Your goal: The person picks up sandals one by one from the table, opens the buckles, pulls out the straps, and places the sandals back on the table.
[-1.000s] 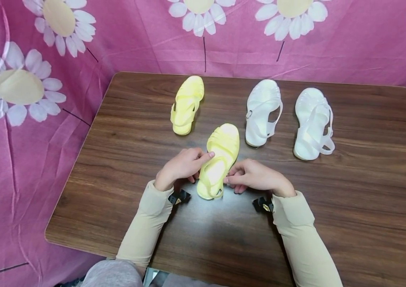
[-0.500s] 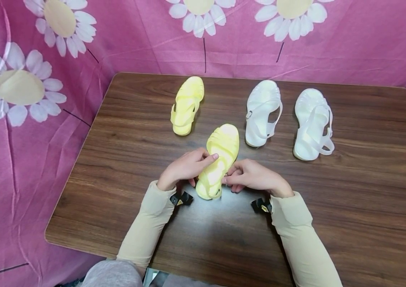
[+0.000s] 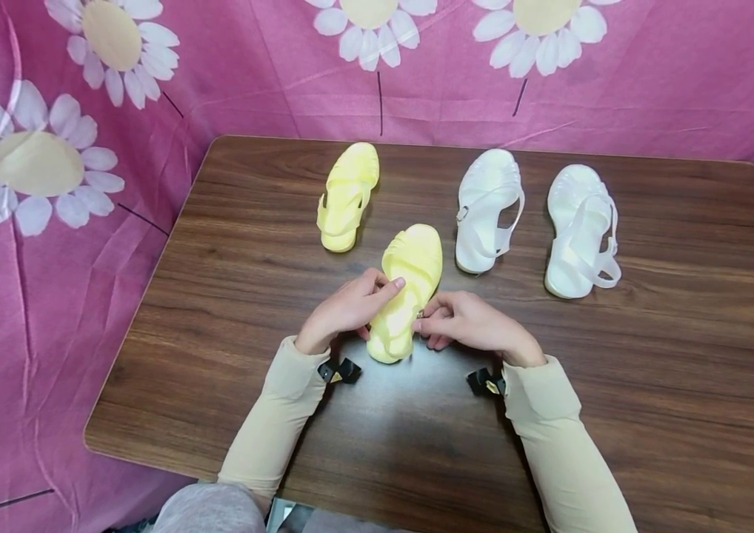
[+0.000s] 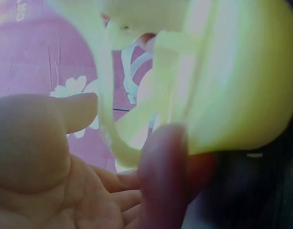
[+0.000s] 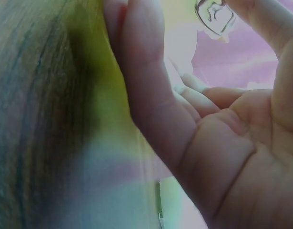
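Observation:
A yellow jelly sandal [image 3: 415,255] is between the two hands in the head view, toe pointing away and heel toward the person. The left hand [image 3: 353,302] grips its left side, thumb lying across the top and fingers around the lower edge. In the left wrist view the sandal's glossy heel [image 4: 246,76] and heel strap loom close beside the fingers. On the sandal's right side, the right hand [image 3: 473,320] pinches the strap near a small metal buckle with thumb and forefinger. That buckle [image 5: 215,16] shows at the top of the right wrist view.
Another yellow sandal [image 3: 348,196] lies farther back on the brown wooden table [image 3: 230,296]. Two white sandals, one nearer the middle [image 3: 489,211] and one farther right [image 3: 580,229], lie toward the back. A pink cloth with daisies [image 3: 250,66] hangs behind the table.
The held sandal has shifted slightly away from the person, and its heel strap no longer stands out as a loop at the right of the heel. The left thumb reaches a little farther across.

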Motion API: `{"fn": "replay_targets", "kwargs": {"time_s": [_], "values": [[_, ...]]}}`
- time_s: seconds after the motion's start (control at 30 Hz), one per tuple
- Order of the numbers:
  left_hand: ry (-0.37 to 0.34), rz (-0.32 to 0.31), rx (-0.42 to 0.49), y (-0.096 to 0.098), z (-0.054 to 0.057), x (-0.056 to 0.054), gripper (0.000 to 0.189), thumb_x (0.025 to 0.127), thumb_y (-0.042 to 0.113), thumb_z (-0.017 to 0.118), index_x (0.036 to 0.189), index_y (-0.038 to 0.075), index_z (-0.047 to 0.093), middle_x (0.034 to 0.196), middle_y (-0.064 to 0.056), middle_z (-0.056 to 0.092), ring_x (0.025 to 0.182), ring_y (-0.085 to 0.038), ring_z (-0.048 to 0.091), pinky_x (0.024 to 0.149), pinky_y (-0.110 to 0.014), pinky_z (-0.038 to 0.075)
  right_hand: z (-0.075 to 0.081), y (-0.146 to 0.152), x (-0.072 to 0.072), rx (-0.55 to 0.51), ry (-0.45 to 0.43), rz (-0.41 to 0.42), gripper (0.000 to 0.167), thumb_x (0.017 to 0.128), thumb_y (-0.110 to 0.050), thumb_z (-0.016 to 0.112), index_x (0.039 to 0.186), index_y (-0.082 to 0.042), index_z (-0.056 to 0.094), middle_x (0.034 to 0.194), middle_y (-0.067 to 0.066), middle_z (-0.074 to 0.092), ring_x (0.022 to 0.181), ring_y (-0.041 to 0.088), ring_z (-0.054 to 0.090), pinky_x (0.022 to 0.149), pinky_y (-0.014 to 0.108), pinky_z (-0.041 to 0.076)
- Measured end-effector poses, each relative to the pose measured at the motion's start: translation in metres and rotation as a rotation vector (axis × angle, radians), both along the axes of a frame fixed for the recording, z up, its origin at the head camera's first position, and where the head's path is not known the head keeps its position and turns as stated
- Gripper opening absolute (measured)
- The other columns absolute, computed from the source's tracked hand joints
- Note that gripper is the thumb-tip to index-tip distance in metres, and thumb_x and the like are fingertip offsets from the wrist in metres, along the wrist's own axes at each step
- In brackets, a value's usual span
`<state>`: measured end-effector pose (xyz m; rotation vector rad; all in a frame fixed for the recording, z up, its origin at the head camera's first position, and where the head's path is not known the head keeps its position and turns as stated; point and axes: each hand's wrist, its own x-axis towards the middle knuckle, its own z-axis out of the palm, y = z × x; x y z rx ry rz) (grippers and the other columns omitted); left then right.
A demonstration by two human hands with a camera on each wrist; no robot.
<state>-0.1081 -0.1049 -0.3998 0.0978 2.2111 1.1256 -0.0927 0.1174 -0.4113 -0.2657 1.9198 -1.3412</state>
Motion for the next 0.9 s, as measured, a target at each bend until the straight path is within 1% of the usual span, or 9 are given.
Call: {"fn": "replay_targets", "kwargs": {"time_s": [0.2,0.3,0.47,0.53,0.63,0.77,0.83,0.9], "values": [[0.030,0.050,0.039,0.002,-0.004,-0.001,0.045,0.096,0.055,0.046,0.112,0.013,0.055,0.084,-0.004,0.055,0.053,-0.018,0.054,0.048,-0.035,0.053,0.000,0.000,-0.001,-0.012,0.013,-0.030,0.034,0.092,-0.029,0.064,0.104,0.002,0.058,0.084,0.017,0.070,0.073,0.024,0.069,0.069,0.036,0.059],[0.061,0.078,0.056,0.003,-0.006,-0.002,0.044,0.097,0.053,0.046,0.113,0.013,0.057,0.082,-0.003,0.054,0.053,-0.018,0.052,0.048,-0.033,0.050,-0.001,0.000,-0.002,-0.026,0.021,-0.047,0.034,0.094,-0.029,0.062,0.104,0.003,0.058,0.087,0.018,0.070,0.075,0.025,0.070,0.069,0.036,0.059],[0.126,0.109,0.080,0.007,-0.007,-0.003,0.044,0.099,0.046,0.047,0.121,0.010,0.059,0.080,-0.003,0.055,0.053,-0.017,0.052,0.049,-0.029,0.048,-0.003,-0.001,-0.003,-0.097,0.010,-0.133,0.034,0.096,-0.023,0.059,0.109,0.008,0.055,0.094,0.023,0.069,0.080,0.028,0.070,0.072,0.038,0.059],[0.140,0.126,0.088,0.008,-0.008,-0.003,0.045,0.099,0.045,0.047,0.124,0.009,0.058,0.081,-0.003,0.057,0.054,-0.016,0.053,0.050,-0.028,0.048,-0.003,-0.001,-0.003,-0.117,0.010,-0.172,0.035,0.097,-0.022,0.058,0.111,0.009,0.054,0.094,0.024,0.068,0.080,0.028,0.070,0.072,0.039,0.059],[0.146,0.162,0.103,0.009,-0.008,-0.003,0.045,0.099,0.043,0.049,0.127,0.009,0.057,0.084,-0.005,0.058,0.054,-0.016,0.053,0.051,-0.027,0.048,-0.003,-0.002,-0.004,-0.128,0.012,-0.212,0.037,0.097,-0.022,0.057,0.115,0.010,0.054,0.092,0.026,0.068,0.079,0.026,0.070,0.072,0.037,0.059],[0.135,0.215,0.140,0.011,-0.008,-0.002,0.042,0.098,0.039,0.052,0.127,0.008,0.058,0.088,-0.007,0.061,0.059,-0.015,0.055,0.053,-0.029,0.051,-0.003,-0.002,-0.004,-0.130,0.022,-0.239,0.039,0.098,-0.021,0.055,0.118,0.013,0.054,0.091,0.028,0.068,0.078,0.024,0.070,0.073,0.036,0.059],[0.135,0.236,0.157,0.011,-0.009,-0.002,0.040,0.098,0.036,0.053,0.126,0.008,0.059,0.090,-0.007,0.062,0.060,-0.014,0.055,0.054,-0.030,0.052,-0.003,-0.002,-0.004,-0.130,0.030,-0.254,0.039,0.098,-0.020,0.055,0.119,0.013,0.055,0.090,0.027,0.068,0.077,0.023,0.070,0.073,0.036,0.059],[0.139,0.252,0.172,0.012,-0.010,-0.002,0.038,0.098,0.033,0.054,0.126,0.007,0.059,0.092,-0.008,0.064,0.061,-0.012,0.055,0.054,-0.028,0.051,-0.004,-0.002,-0.004,-0.131,0.036,-0.276,0.038,0.099,-0.019,0.054,0.119,0.013,0.056,0.088,0.023,0.069,0.077,0.021,0.070,0.073,0.036,0.059]]}}
